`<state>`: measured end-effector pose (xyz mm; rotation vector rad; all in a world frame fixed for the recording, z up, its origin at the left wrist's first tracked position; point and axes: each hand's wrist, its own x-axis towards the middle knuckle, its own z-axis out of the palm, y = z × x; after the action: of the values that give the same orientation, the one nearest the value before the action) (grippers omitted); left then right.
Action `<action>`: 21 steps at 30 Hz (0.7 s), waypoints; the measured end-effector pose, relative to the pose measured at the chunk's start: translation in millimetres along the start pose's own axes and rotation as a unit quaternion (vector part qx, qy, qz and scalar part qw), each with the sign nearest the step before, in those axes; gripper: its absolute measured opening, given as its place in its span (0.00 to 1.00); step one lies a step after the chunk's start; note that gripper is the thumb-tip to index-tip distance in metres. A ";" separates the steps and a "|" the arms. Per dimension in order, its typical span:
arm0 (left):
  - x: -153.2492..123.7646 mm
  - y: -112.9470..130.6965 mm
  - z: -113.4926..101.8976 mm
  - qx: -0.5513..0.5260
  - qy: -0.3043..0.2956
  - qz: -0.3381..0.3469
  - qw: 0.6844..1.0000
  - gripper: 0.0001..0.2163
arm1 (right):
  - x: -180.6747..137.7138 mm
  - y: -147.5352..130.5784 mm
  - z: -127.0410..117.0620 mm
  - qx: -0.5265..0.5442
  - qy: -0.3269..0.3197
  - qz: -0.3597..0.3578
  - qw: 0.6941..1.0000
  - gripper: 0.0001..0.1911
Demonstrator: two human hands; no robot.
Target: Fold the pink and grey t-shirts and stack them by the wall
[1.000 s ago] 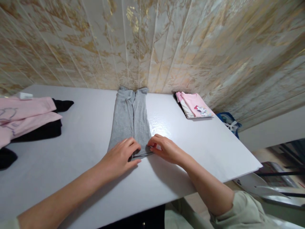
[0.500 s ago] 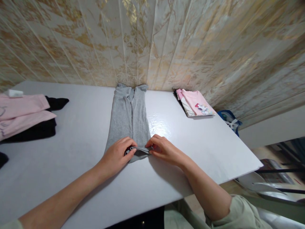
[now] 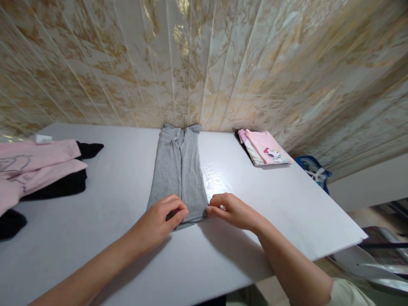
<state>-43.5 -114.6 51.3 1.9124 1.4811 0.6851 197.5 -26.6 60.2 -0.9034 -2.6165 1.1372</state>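
Note:
A pair of grey trousers (image 3: 178, 170) lies folded lengthwise on the white table (image 3: 121, 199), legs running from the wall towards me. My left hand (image 3: 161, 221) pinches the near left corner of the trousers, fingers curled on the cloth. At the near right corner, my right hand (image 3: 231, 210) grips the edge of the same hem with closed fingers.
Pink and black clothes (image 3: 35, 170) are piled at the table's left side. A small folded stack with a pink printed shirt (image 3: 264, 148) on top sits at the back right by the marble-patterned wall. A blue bag (image 3: 314, 170) stands beyond the right edge.
Half a second ago the near hem was lifted slightly between my hands; now it lies lower and flatter. Both hands stay at the near corners. The view shifted slightly.

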 end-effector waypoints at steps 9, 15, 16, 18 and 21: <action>72.6 -63.9 -55.1 0.278 0.144 -0.023 0.949 0.20 | 84.7 -8.7 -9.8 -0.226 0.120 -0.030 0.966 0.18; 124.5 -95.1 -37.1 0.357 0.110 -0.068 0.925 0.24 | 177.0 5.3 21.8 -0.254 0.202 0.056 0.944 0.25; 129.1 -96.8 -35.1 0.356 0.107 -0.072 0.926 0.24 | 184.0 10.1 25.1 -0.256 0.210 0.060 0.942 0.26; 136.7 -99.4 -33.5 0.355 0.102 -0.081 0.926 0.25 | 191.3 20.8 28.0 -0.260 0.216 0.058 0.939 0.28; 148.3 -103.1 -35.2 0.353 0.097 -0.093 0.926 0.26 | 194.9 35.3 23.4 -0.269 0.210 0.052 0.939 0.28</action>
<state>-100.7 53.6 3.4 2.2033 2.2232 0.2628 48.3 91.1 -0.2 -1.2255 -2.5503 0.1775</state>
